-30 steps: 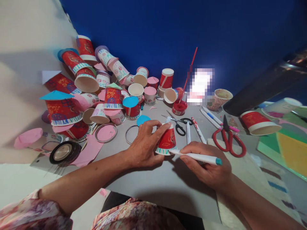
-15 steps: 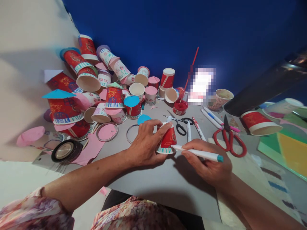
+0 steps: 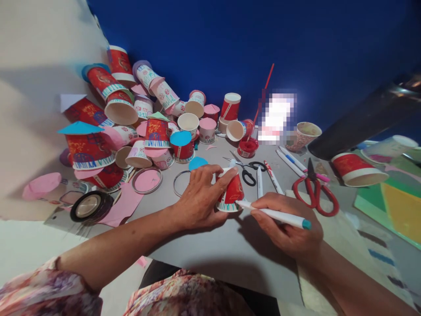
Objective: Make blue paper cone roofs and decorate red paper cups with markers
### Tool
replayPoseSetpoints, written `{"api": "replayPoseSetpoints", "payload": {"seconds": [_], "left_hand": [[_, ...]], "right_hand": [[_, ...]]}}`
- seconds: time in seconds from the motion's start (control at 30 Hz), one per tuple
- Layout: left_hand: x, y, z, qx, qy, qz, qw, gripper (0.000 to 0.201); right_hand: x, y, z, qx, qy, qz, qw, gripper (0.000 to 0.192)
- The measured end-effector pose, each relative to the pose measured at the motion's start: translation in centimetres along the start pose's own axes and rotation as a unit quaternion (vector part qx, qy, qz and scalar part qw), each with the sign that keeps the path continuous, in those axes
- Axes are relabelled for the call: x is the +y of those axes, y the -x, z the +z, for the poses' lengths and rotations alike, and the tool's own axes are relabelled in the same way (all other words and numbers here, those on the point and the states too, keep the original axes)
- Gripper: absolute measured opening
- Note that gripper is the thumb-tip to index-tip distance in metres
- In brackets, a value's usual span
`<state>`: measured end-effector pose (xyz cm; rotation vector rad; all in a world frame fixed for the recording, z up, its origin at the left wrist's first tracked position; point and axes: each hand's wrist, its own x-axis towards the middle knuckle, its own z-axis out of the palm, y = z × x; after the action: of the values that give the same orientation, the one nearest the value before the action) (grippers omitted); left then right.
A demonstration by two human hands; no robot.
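My left hand (image 3: pixel 205 195) is closed around a red paper cup (image 3: pixel 234 188) that sits upside down, its rim toward the table. Green strokes line the white band near that rim. In my right hand (image 3: pixel 289 224) is a white marker (image 3: pixel 279 215) with a teal end, held like a pen. Its tip meets the cup's lower right side, just above the green strokes. Behind the cup lie small black-handled scissors (image 3: pixel 248 176) and a capped white marker (image 3: pixel 259 182). A blue paper disc (image 3: pixel 198 164) rests beyond my left hand.
Decorated paper cups (image 3: pixel 88 147) are piled at the left. A tape roll (image 3: pixel 90 206) and pink paper (image 3: pixel 123 208) lie before them. Red-handled scissors (image 3: pixel 315 193) are at the right, near a cloth (image 3: pixel 324 263) and coloured sheets (image 3: pixel 394 206). A red jar (image 3: pixel 247 148) holds a brush.
The cup has turned slightly in my left hand, showing more of its white label strip. My right hand and the marker have shifted a little right and down.
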<state>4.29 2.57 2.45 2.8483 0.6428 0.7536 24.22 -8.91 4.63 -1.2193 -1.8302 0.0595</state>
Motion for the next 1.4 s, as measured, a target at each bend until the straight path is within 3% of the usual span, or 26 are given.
{"api": "replayPoseSetpoints", "payload": {"seconds": [0.17,0.37,0.57,0.73,0.9,1.27,1.4], "left_hand": [[-0.01,-0.09,0.0,0.002,-0.019,0.012,1.0,0.089],[-0.13,-0.17,0.11,0.013,-0.034,0.018,0.999,0.085],[-0.06,-0.4,-0.03,0.007,-0.005,0.013,1.0,0.091],[-0.05,-0.33,0.0,0.017,-0.008,0.016,1.0,0.086],[-0.22,-0.19,0.25,0.024,0.002,0.038,0.999,0.087],[-0.56,-0.07,-0.13,-0.035,0.034,0.027,0.998,0.099],[-0.44,-0.04,-0.07,-0.025,0.019,0.031,0.999,0.096]], "right_hand": [[-0.01,0.01,0.18,-0.018,-0.012,-0.036,0.999,0.007],[0.15,0.2,0.1,-0.001,0.016,-0.01,1.0,0.006],[0.17,0.15,0.37,-0.019,0.0,-0.052,0.998,0.007],[0.24,0.2,0.32,-0.007,0.018,-0.032,0.999,0.006],[0.29,0.18,0.71,-0.014,-0.001,-0.073,0.997,0.002],[0.41,0.24,-0.08,0.038,0.031,-0.018,0.999,0.007],[0.17,0.14,-0.07,0.021,0.019,-0.019,0.999,0.006]]}}
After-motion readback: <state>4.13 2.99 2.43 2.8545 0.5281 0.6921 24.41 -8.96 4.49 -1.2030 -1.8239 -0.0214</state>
